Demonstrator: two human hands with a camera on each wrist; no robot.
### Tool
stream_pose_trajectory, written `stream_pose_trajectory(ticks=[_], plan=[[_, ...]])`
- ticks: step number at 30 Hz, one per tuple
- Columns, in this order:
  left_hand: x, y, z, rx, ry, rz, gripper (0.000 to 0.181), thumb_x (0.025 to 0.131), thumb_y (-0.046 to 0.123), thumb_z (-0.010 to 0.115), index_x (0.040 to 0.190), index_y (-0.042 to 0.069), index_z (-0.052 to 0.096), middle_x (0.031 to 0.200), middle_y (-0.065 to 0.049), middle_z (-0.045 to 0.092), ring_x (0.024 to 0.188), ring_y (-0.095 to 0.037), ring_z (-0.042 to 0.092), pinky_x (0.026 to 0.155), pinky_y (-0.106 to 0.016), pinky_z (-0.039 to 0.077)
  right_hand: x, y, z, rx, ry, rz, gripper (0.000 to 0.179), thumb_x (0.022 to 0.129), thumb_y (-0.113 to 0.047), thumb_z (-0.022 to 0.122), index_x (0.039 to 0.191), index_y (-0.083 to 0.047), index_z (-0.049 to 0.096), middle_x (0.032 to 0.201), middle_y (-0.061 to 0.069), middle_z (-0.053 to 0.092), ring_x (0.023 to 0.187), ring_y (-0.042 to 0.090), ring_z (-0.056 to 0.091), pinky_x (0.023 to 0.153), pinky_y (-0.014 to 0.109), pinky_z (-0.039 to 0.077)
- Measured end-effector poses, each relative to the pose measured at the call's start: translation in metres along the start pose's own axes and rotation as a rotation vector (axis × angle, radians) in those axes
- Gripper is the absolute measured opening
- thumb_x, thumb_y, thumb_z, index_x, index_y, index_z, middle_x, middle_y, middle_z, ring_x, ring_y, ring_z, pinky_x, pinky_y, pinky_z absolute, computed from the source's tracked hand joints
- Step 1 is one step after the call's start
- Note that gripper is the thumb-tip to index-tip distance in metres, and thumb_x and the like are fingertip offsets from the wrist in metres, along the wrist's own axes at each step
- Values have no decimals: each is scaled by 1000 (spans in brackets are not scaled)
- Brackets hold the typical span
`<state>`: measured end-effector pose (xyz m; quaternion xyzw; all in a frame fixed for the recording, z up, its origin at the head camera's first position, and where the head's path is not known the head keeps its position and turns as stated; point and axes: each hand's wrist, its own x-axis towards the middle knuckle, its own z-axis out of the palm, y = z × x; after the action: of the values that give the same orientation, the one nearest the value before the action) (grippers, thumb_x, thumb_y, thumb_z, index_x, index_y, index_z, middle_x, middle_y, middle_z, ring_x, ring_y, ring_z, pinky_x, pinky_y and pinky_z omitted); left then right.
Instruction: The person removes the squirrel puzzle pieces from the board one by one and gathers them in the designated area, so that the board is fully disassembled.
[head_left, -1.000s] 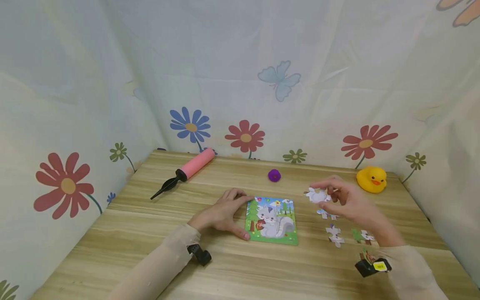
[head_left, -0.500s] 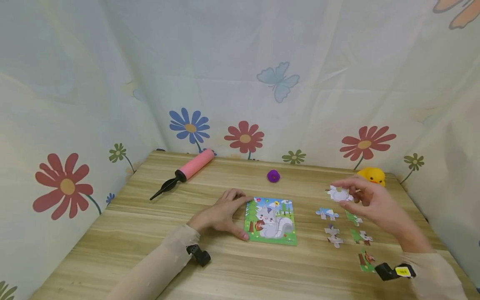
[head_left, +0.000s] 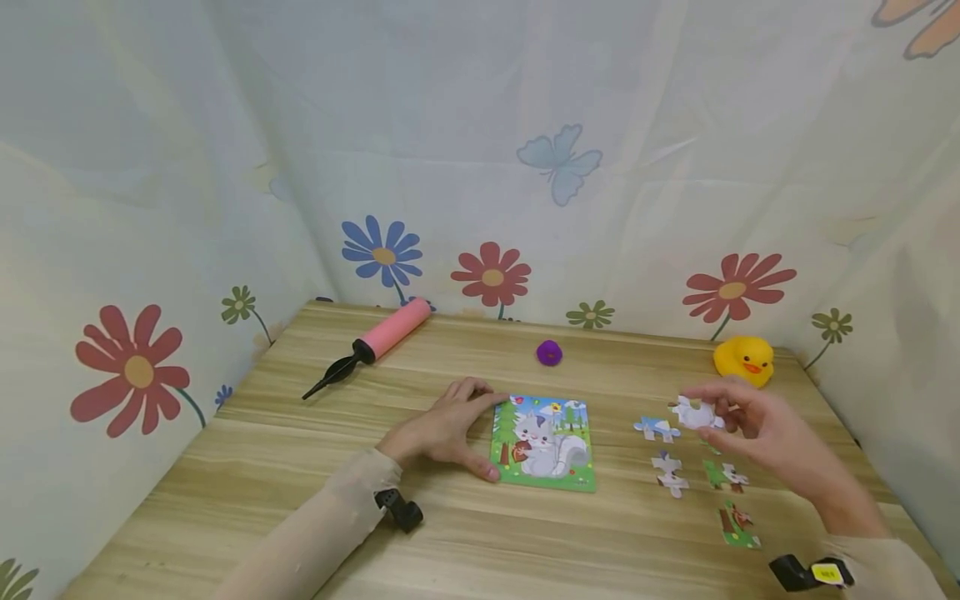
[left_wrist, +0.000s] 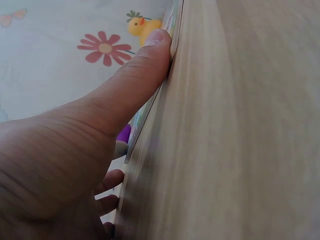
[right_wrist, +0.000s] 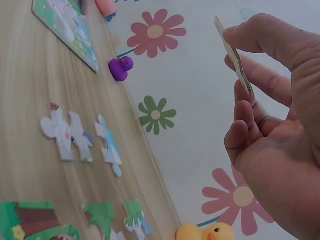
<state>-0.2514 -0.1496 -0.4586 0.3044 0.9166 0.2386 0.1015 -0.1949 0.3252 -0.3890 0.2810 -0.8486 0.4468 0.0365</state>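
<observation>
My right hand [head_left: 761, 425] pinches a white-grey jigsaw puzzle piece [head_left: 697, 415] between thumb and fingers, above other pieces on the table. The right wrist view shows this puzzle piece [right_wrist: 234, 57] edge-on, with the thumb on one face. My left hand [head_left: 442, 425] rests at the left side of a square squirrel picture board [head_left: 543, 442]. Its straight thumb [left_wrist: 132, 75] lies along the near left corner, and the index finger reaches the far left corner. Loose pieces lie to the right: a blue-sky piece [head_left: 657, 429], a grey piece [head_left: 669, 475] and several green ones, one partly hidden under my right hand.
A yellow rubber duck [head_left: 742, 361] sits at the back right, beyond my right hand. Behind the board stands a small purple duck [right_wrist: 121, 68]. A pink hand pump [head_left: 371, 346] with a black nozzle lies at the back left. Flower-printed curtains [head_left: 420, 125] border the table.
My right hand has moved the pinched puzzle piece to the right, then slightly nearer, uncovering the blue-sky piece and the lower green piece. My left hand and the board have stayed put.
</observation>
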Motion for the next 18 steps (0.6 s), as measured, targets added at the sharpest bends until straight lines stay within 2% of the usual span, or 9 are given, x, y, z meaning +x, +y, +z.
stream_pose_trajectory(ticks=[10,18], plan=[[-1,-1,-1,2,-1,2,122,76,66,98,175,24,39,171,-10,32,157,-35,28,130,-61,32,-26,21,12,65,-59,29,46,100,5,79,144,-5,70,107,1,63,86,19,58,61,31,55],[1,-2,1,-1,-4,3,121,77,66,97,174,23,39,169,-11,32,157,-36,28,130,-63,32,-44,36,27,34,-98,20,45,96,0,85,138,-12,75,106,-2,66,87,17,58,62,31,50]])
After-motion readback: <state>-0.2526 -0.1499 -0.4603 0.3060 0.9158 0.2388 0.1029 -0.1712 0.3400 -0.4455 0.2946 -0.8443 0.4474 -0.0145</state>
